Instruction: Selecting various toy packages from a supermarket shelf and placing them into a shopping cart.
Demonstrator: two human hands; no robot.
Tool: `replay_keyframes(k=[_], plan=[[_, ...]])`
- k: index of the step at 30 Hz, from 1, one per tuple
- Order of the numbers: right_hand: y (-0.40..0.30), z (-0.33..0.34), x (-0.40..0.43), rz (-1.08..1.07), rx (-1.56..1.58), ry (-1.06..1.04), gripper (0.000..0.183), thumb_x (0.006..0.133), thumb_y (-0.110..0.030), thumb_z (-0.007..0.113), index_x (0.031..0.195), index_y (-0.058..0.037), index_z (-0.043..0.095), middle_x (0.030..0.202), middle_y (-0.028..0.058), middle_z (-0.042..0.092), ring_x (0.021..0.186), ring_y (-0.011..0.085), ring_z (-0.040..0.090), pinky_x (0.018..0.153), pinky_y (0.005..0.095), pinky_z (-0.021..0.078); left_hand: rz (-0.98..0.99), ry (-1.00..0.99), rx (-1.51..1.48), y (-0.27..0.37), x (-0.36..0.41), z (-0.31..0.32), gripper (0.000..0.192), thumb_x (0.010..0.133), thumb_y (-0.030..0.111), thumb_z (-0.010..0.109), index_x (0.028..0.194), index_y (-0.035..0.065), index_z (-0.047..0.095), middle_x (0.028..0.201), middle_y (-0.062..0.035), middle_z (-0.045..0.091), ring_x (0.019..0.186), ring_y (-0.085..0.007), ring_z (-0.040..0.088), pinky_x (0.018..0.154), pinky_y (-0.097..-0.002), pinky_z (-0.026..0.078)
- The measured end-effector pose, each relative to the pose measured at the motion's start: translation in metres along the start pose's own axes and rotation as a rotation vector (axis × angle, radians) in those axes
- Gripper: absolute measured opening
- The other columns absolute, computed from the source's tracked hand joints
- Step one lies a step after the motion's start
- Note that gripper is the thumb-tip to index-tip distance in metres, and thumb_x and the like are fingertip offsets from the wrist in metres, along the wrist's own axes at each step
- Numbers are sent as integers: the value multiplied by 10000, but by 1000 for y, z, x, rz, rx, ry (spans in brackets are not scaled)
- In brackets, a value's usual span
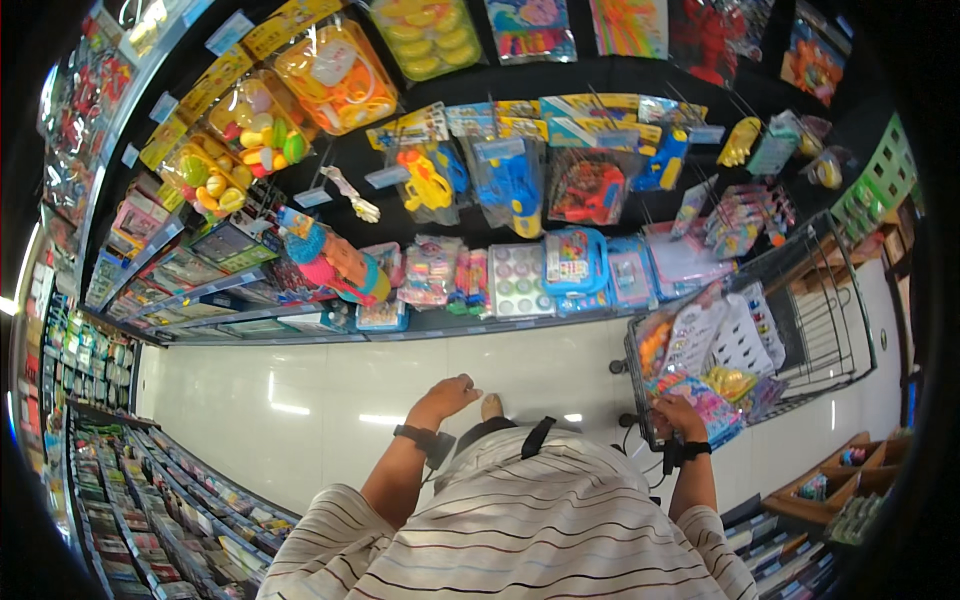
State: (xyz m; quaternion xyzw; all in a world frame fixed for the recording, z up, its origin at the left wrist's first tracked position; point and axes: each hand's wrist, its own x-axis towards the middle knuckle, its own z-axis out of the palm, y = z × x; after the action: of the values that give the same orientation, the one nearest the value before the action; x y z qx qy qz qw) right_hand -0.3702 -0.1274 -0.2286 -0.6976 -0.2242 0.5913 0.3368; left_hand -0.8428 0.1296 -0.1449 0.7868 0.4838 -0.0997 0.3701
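My left hand hangs over the pale floor with its fingers loosely bent and a little apart; nothing shows in it. At the near corner of a black wire shopping cart, my right hand grips the rim, its fingertips partly hidden. Right beside those fingers lies a colourful flat toy pack inside the cart. Also in the cart are a yellow packaged item, a white perforated sheet and an orange item in clear plastic. Each wrist wears a black strap with a small device.
Ahead, a toy shelf holds a blue carry case and several packs. Toy guns in bags hang above on hooks. Behind at left stand racks of small packaged goods; at right is a wooden compartment display.
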Motion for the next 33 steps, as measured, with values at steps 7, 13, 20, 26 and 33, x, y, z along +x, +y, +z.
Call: replay_keyframes(k=[7, 13, 20, 26, 33], plan=[[-47, 1, -52, 0, 124, 52, 328, 924, -320, 617, 1093, -39, 625, 846, 40, 665, 698, 130, 629, 582, 275, 498, 29, -30, 13, 22, -2, 19, 501, 924, 470, 577, 1096, 1, 622, 1025, -219, 681, 984, -388, 643, 849, -432, 500], [-39, -34, -87, -138, 141, 245, 408, 952, -303, 581, 1241, -15, 582, 1018, 56, 662, 829, 153, 660, 689, 278, 531, 12, -120, 58, 39, -1, 38, 515, 924, 477, 580, 1117, 1, 618, 1040, -215, 681, 997, -378, 643, 864, -417, 498], [-31, -26, -84, -159, 21, 187, 320, 924, -289, 597, 1061, -2, 637, 816, 33, 633, 682, 124, 593, 589, 281, 483, 80, -83, 55, 51, 6, 50, 496, 928, 470, 582, 1103, 7, 618, 1038, -220, 680, 994, -381, 645, 857, -428, 500], [-28, -6, -17, -224, -447, 37, 275, 861, -257, 618, 865, 17, 624, 725, 77, 614, 613, 174, 587, 557, 326, 455, 96, -97, 70, 69, 16, 28, 495, 929, 447, 585, 1120, -9, 609, 1060, -237, 673, 1017, -387, 639, 871, -430, 497], [-4, 17, 51, -19, -319, 90, 308, 802, -272, 609, 788, 36, 621, 675, 149, 626, 604, 238, 616, 570, 386, 482, 26, -177, 66, 63, 35, 19, 488, 921, 441, 590, 1132, 2, 614, 1093, -234, 666, 1048, -392, 627, 886, -428, 490]])
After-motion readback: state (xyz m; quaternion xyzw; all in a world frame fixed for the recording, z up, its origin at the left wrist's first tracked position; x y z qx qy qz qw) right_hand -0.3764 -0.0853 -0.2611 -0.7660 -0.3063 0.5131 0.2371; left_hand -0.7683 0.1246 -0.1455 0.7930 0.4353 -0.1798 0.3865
